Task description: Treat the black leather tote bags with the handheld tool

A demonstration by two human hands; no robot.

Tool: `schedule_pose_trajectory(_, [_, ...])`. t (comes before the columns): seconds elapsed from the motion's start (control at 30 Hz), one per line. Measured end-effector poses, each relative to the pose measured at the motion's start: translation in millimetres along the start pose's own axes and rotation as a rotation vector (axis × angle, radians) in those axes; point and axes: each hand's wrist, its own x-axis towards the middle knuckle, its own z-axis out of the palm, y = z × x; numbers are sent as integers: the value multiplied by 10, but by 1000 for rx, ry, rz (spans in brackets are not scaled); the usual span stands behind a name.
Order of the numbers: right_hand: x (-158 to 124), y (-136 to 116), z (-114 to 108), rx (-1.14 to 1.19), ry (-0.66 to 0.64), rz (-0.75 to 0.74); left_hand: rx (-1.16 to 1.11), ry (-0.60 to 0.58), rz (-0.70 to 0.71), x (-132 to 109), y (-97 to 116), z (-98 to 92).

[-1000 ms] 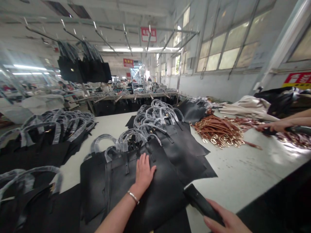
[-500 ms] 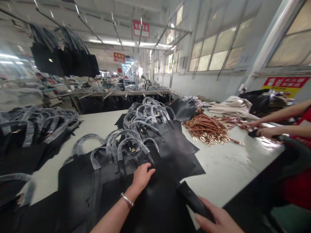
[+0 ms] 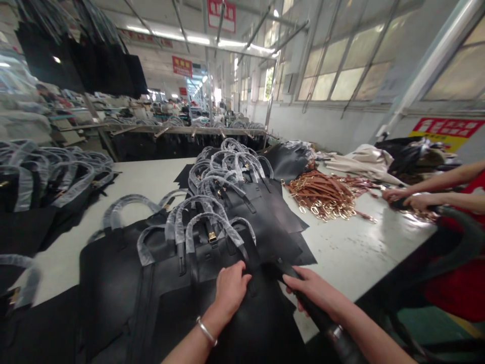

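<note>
right hand and tool nearer left hand

A slim silvery bangle, seemingly plain metal, rings the bare left wrist.

The table bears black bags and brown straps.

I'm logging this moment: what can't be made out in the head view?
All in the head view:
Left hand: the back of the hand hides its palm, so its grip on the black bag is unclear.
Black tool in the right hand: its tip blurs into dark leather; its lower end runs off the bottom edge.
Co-worker: partly cut off by the right edge.
Red sign: lettering too small and blurred.
</note>
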Motion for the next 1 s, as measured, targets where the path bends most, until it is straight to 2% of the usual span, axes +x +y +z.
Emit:
schedule_pose_trajectory(0.23, [-11, -64, -44, -12, -36, 92, -38, -3, 4, -14, -10, -14])
schedule_pose_trajectory(0.4, [208, -176, 38, -56, 115, -18, -42, 13, 19, -30, -42, 12])
schedule_pose_trajectory(0.53, [73, -152, 16, -75, 255, -99, -62, 10, 24, -34, -57, -21])
schedule_pose_trajectory(0.6, [-90, -93, 5, -73, 231, -90, -60, 0, 21, -19, -64, -45])
schedule_pose_trajectory(0.67, [-246, -31, 46, -68, 136, -62, -62, -14, 11, 8, -78, -58])
schedule_pose_trajectory(0.8, [-377, 24, 277, -48, -28, -16, -126, -38, -3, 62, -123, -45])
schedule_pose_trajectory(0.9, [-323, -23, 428, -43, -53, -8, -199, -43, -9, 80, -153, -29])
schedule_pose_trajectory(1.0, [-273, -110, 461, -65, 8, -25, -241, -48, -17, 91, -175, -25])
